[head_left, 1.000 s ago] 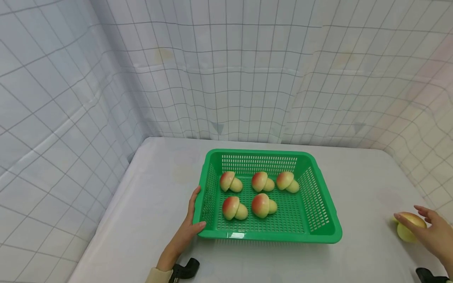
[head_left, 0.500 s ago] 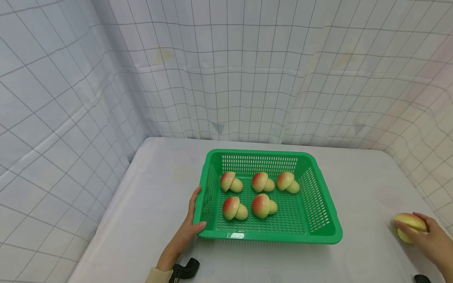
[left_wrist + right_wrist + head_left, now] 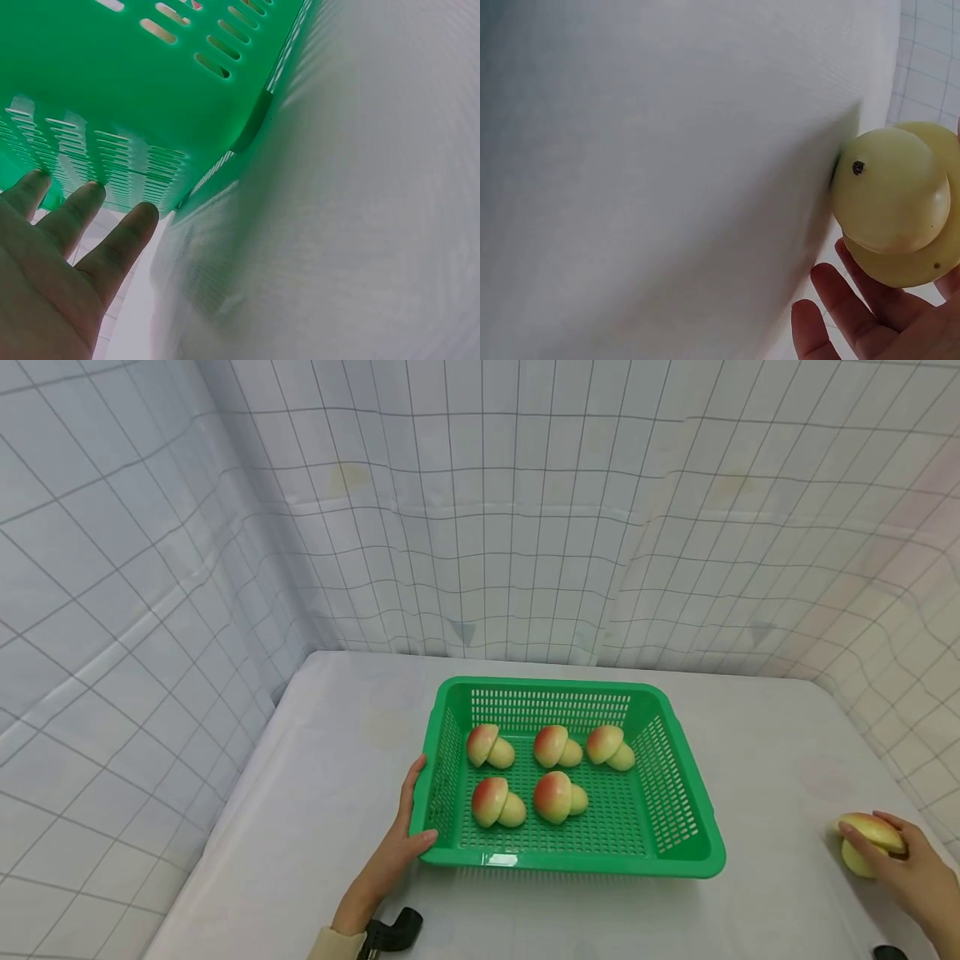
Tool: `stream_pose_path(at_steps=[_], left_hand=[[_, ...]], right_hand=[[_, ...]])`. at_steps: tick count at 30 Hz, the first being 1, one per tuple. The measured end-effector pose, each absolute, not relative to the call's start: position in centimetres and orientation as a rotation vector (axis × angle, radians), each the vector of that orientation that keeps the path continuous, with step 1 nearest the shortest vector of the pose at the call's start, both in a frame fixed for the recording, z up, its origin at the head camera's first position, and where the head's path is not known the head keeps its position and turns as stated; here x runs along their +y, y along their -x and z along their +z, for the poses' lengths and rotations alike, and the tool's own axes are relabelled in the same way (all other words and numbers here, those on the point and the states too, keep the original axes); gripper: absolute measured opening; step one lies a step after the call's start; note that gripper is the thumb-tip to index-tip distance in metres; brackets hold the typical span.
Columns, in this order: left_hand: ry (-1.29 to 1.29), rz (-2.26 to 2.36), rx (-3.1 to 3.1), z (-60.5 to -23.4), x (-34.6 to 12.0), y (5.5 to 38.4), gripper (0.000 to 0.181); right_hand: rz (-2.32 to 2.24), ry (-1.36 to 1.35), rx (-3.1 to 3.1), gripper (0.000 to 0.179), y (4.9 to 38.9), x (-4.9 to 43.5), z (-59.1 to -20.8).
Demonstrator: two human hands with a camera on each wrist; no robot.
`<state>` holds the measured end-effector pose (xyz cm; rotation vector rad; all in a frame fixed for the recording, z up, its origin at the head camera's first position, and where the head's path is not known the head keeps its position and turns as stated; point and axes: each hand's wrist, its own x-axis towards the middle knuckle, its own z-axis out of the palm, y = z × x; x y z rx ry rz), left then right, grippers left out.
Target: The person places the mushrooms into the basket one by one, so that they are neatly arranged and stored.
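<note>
In the head view my right hand (image 3: pixel 911 872) grips a toy mushroom (image 3: pixel 870 835) at the table's far right, thumb on the near side and fingers round the cap. Its pale yellow stem end, with a small dark spot, faces the right wrist camera, and the yellow cap (image 3: pixel 900 268) shows behind it. My left hand (image 3: pixel 390 852) rests at the front left corner of a green plastic basket (image 3: pixel 585 862). Its thumb lies at the front rim, while straight fingers (image 3: pixel 124 244) touch the slotted outer wall. Several similar red-and-yellow mushrooms (image 3: pixel 553 797) lie on their sides inside the basket.
A white cloth covers the table (image 3: pixel 345 727). Grid-patterned white curtains (image 3: pixel 555 527) hang behind it and along both sides. Black wrist mounts (image 3: pixel 397 931) sit on both wrists near the bottom edge. Bare tabletop lies between the basket and my right hand.
My right hand has closed its thumb and fingers round the mushroom, which has tilted slightly and stays at about the same spot. The left hand and the basket have not moved.
</note>
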<state>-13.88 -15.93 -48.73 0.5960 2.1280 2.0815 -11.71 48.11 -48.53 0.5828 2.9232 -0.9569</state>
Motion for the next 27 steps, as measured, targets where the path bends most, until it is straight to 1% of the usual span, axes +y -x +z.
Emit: stream_pose_path(at_steps=[8, 13, 20, 27], left_hand=[[-0.6, 2.079, 2.129, -48.7, -16.0, 13.8, 0.082], [-0.596, 2.074, 2.13, -48.7, -16.0, 13.7, 0.082], [-0.598, 2.075, 2.134, -48.7, -15.9, 13.7, 0.082], [-0.594, 2.082, 2.122, -48.7, -15.9, 13.8, 0.082]], right_hand=[[-0.966, -0.518, 2.906, 0.088, 11.9, 48.0, -48.1], [-0.976, -0.524, 2.904, 0.087, 12.0, 47.6, -47.8], [-0.928, -0.535, 2.984, 0.086, 12.6, 46.8, -47.2], [-0.996, -0.484, 3.046, 0.082, 12.6, 45.7, -46.3]])
